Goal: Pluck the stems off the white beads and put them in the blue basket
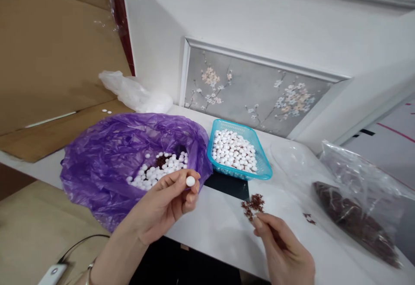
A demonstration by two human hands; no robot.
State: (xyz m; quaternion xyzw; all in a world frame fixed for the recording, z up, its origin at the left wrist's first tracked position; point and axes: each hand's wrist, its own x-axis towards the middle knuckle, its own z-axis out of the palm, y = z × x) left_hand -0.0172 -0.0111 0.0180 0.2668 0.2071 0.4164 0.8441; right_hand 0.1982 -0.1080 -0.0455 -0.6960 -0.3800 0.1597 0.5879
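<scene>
My left hand point(167, 203) pinches a single white bead point(190, 181) between thumb and fingertips, in front of a purple plastic bag point(106, 159). The bag holds several white beads point(155, 170) mixed with some dark red bits. My right hand point(282, 246) is low at the table's near edge, fingers drawn together on a small cluster of dark red pieces point(253, 205) lying on the white table point(220, 220). A blue basket point(267, 170) full of white beads stands just beyond, between the two hands.
A clear plastic bag of dark red material point(356, 220) lies at the right. A crumpled white plastic bag point(136, 92) sits at the back by the wall. Brown cardboard point(48, 60) covers the left. A cable and small white device point(53, 272) lie at lower left.
</scene>
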